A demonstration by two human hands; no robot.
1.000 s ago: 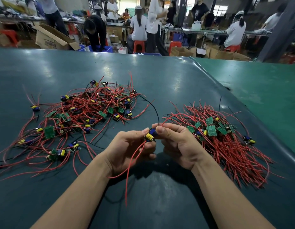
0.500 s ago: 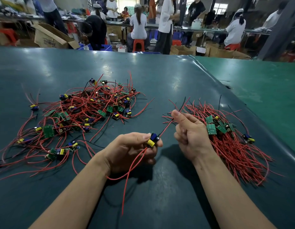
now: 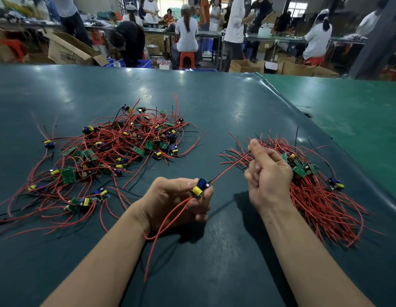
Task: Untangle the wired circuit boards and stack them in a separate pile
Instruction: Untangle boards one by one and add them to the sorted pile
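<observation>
Pulling away toward 2 o'clock, the right hand (image 3: 268, 171) has drawn the red and black wires (image 3: 228, 168) out straight. Left hand (image 3: 177, 200) fingers still grip the circuit board (image 3: 200, 187) above the bench (image 3: 214, 111). It looks free, ready for the tidy pile (image 3: 312, 191).

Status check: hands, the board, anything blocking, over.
Left hand grips circuit board; right hand pinches its wires taut. Sorted pile right, tangled pile left. Nothing blocking.
</observation>
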